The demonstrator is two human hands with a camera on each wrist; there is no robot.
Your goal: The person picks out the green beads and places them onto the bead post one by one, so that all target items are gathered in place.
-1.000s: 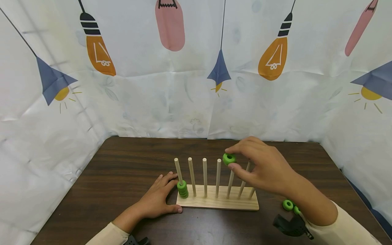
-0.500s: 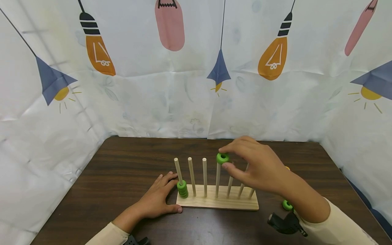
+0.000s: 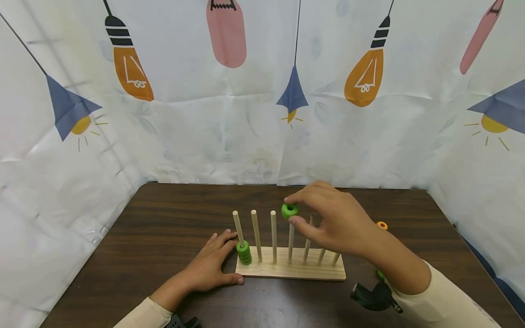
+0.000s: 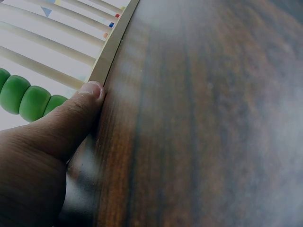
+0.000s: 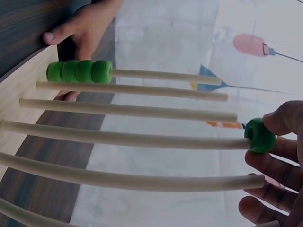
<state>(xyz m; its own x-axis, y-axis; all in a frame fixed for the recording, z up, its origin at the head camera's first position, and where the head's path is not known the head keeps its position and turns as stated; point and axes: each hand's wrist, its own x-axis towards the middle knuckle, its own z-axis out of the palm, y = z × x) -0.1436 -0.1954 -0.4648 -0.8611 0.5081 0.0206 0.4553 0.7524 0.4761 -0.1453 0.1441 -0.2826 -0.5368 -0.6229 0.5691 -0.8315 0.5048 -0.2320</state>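
A wooden peg stand [image 3: 290, 270] with a row of upright pegs stands on the table. My left hand [image 3: 210, 268] holds its left end, thumb [image 4: 90, 90] against the front edge and fingers reaching behind. Several green beads [image 5: 84, 72] are stacked on the leftmost peg. My right hand [image 3: 334, 217] pinches one green bead [image 3: 288, 216] between thumb and fingers, high over the middle of the stand. In the right wrist view this bead [image 5: 266, 138] is right at the tip of a peg [image 5: 189, 141], its hole facing that peg. The other right fingers are spread beside neighbouring pegs.
An orange ring [image 3: 378, 225] lies on the dark wooden table [image 3: 172, 214] behind the right forearm. Another green bead [image 3: 380, 275] peeks out beside that wrist. A patterned white curtain [image 3: 184, 136] hangs behind the table.
My right hand has moved left with the green bead, passing over the right-hand pegs to the middle ones. The orange ring has come into view behind the forearm. My left hand stays put.
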